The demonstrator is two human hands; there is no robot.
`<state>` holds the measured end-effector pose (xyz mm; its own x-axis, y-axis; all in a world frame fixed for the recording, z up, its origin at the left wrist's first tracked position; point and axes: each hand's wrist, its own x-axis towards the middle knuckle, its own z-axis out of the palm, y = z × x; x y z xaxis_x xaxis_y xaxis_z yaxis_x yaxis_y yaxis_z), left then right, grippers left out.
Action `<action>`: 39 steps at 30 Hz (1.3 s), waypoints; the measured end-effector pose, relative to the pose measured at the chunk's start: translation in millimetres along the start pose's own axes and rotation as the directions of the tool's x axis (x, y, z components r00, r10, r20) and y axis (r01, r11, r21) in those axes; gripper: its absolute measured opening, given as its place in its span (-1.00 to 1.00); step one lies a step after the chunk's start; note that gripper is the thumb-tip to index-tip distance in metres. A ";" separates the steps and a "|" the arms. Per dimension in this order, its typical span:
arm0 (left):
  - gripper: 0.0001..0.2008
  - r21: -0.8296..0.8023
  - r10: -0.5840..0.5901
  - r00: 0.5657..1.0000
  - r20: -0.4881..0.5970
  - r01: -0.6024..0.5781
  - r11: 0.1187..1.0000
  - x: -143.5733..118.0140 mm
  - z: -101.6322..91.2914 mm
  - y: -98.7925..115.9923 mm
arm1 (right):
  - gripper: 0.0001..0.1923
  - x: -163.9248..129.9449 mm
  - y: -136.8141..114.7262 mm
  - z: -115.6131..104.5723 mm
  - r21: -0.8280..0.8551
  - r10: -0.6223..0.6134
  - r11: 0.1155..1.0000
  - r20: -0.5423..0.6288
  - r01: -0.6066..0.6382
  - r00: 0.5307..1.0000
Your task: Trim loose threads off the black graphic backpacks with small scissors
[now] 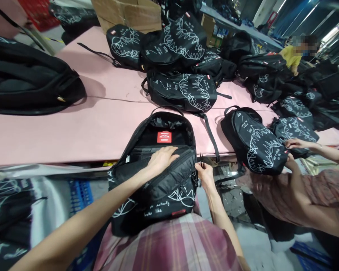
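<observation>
A black backpack (158, 199) with white scribbled print lies unzipped on my lap, leaning against the table edge. Its front panel is folded down, showing the dark lining and a red label (164, 137) inside. My left hand (162, 161) rests flat on the folded panel, fingers stretched out. At the bag's right edge, my right hand (205, 173) is closed around small dark thread snips (202, 164); only their pointed tips show above the fingers.
A pink-covered table (73, 139) holds another printed backpack (183, 90) just ahead and a large black bag (31, 79) at left. On the right, a co-worker's hands (295, 150) hold a similar backpack (257, 143). A cardboard box (127, 15) stands behind; more backpacks pile up beyond.
</observation>
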<state>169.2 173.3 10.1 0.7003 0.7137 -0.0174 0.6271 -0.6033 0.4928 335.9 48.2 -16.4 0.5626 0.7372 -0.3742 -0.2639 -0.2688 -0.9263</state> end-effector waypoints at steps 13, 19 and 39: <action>-0.87 0.084 0.302 0.948 -0.101 -0.294 0.952 11.7 29.9 57.9 | -0.61 7.0 18.2 3.4 0.276 0.063 0.955 0.181 -0.112 0.981; -0.78 0.190 0.285 0.955 -0.087 -0.265 0.945 14.7 37.0 58.8 | -0.67 9.5 17.5 -4.3 0.155 0.025 0.987 0.082 -0.038 0.996; -0.78 0.129 0.279 0.951 -0.135 -0.263 0.956 8.4 44.7 55.3 | -0.78 -23.1 -23.7 -35.2 -0.865 -0.632 -0.054 0.417 0.499 0.654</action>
<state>225.0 130.0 -1.7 0.7949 0.5580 0.2383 0.4598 -0.8102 0.3634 356.8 15.7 12.7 0.2076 0.9101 0.3586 0.9727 -0.1534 -0.1739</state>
